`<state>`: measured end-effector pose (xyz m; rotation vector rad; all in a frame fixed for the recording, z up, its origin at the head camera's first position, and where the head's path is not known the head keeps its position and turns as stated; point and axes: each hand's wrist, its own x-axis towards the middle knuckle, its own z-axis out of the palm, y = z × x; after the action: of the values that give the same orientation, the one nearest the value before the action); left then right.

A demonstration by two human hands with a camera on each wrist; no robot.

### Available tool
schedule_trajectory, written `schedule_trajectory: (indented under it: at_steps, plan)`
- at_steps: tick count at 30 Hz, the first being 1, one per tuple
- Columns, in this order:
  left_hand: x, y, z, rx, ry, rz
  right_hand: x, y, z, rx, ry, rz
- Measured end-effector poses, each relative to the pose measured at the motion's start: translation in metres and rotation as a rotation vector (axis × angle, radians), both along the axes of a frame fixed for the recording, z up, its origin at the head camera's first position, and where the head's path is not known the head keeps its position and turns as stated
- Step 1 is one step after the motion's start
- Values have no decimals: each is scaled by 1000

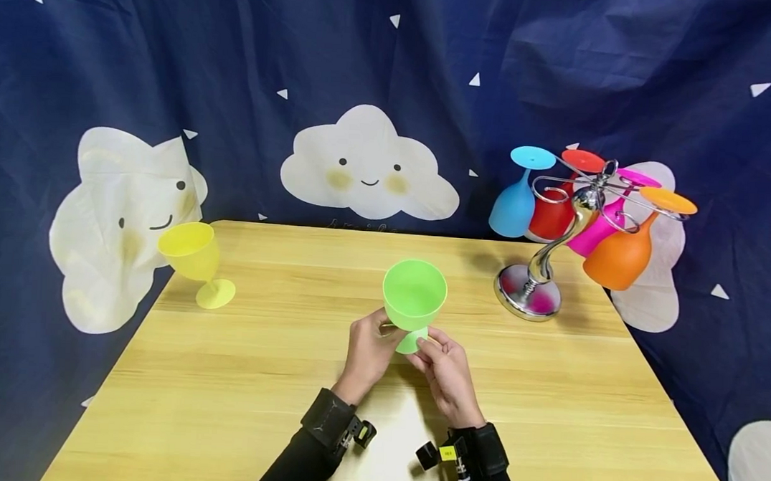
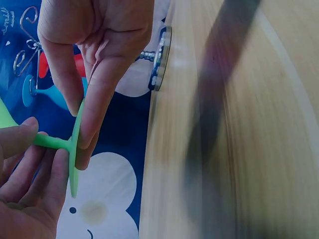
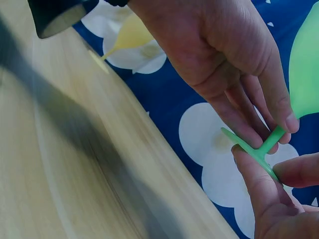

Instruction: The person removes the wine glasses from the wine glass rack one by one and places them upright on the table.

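A green plastic goblet [image 1: 414, 288] is held upright above the table, its open bowl facing up toward the head camera. My left hand [image 1: 366, 347] pinches its stem just under the bowl, the other fingers curled about the stem. The foot disc [image 2: 75, 149] is pinched by my right hand [image 1: 447, 372], thumb on top and fingers beneath. In the right wrist view both hands show on the goblet, the left hand [image 3: 234, 64] at the stem and the right hand [image 3: 279, 204] at the foot's edge.
A chrome rack [image 1: 543, 254] at the back right carries upside-down goblets: blue [image 1: 515, 207], red [image 1: 550, 215], pink [image 1: 595, 232] and orange [image 1: 620, 254]. A yellow goblet [image 1: 194, 254] stands at the table's back left. Behind the wooden table [image 1: 275, 401] hangs a navy cloth [image 1: 238, 62].
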<state>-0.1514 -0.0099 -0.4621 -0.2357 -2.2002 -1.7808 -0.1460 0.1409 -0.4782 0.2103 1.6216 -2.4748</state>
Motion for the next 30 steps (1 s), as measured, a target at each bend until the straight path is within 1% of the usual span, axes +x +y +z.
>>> schedule_trajectory:
  at_steps: [3,8,13,18,21,24,27,30]
  plan:
    - [1,-3,2,-18,-11,19,1,-2,-1,5,8,18]
    - [3,-10,4,-48,-32,11,1,-2,-4,30,5,46]
    - [4,-16,2,-48,-37,4,1,-2,-3,64,11,78]
    - [-1,-29,1,-59,-22,18,1,2,0,144,45,85]
    - [-5,-43,0,-79,-38,36,1,9,3,216,83,77]
    - [-11,-61,-1,-99,-94,78,3,19,8,279,127,69]
    - [-16,-81,-1,-122,-151,143,5,30,13,339,174,45]
    - [-22,-103,1,-151,-203,218,7,43,18,457,229,23]
